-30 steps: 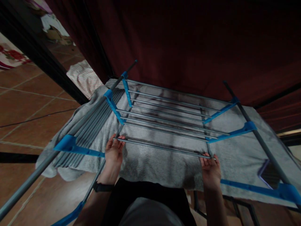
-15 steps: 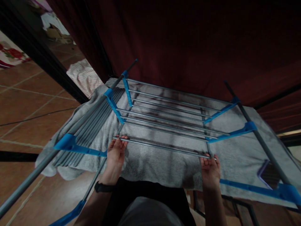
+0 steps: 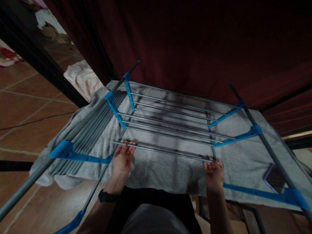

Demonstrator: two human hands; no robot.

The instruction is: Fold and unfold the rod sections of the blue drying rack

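Note:
A thin grey metal rod [image 3: 168, 153] lies crosswise between my hands. My left hand [image 3: 123, 156] pinches it near its left end, and my right hand [image 3: 214, 169] closes around its right end. Around them stands a partly assembled rack with thick grey side poles [image 3: 87, 115] and blue plastic brackets. Several rods [image 3: 168, 125] span the farther brackets. The near left bracket [image 3: 80, 157] is just left of my left hand. On the right, the near right bracket [image 3: 258, 193] extends below and beyond my right hand. No rod joins these two.
Several loose grey tubes [image 3: 90, 143] lie side by side on the grey blanket [image 3: 156, 172]. A phone [image 3: 274, 177] rests on the blanket behind the right pole. A dark red curtain [image 3: 185, 48] hangs at the back. Tiled floor [image 3: 31, 123] and a black bar show on the left.
The rod has shifted slightly left relative to the rack, still held in both hands. My right hand has moved a little left, and the whole view has shifted slightly.

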